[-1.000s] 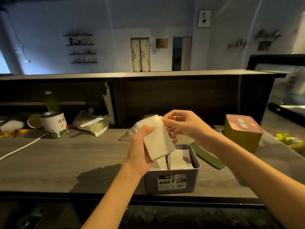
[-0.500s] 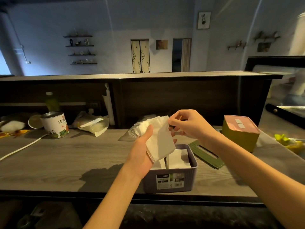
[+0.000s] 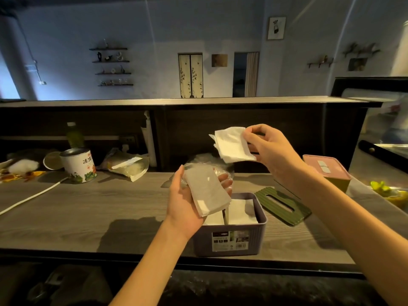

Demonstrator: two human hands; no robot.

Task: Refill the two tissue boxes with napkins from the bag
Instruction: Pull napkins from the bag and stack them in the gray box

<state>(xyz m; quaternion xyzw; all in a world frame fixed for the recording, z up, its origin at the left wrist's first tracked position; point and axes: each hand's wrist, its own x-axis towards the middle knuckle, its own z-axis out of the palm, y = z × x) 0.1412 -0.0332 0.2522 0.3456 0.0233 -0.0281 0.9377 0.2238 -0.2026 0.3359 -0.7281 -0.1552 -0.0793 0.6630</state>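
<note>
Here, napkins (image 3: 234,145) in both hands, seemingly above open tissue box (image 3: 260,219).

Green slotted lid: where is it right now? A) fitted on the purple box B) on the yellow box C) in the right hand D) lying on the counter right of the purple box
D: the green slotted lid lies flat on the counter, right of the open purple box.

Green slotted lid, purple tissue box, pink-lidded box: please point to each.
green slotted lid (image 3: 284,206), head view, ribbed top beside the slot
purple tissue box (image 3: 256,238), head view, front wall
pink-lidded box (image 3: 321,165), head view, lid top
</note>
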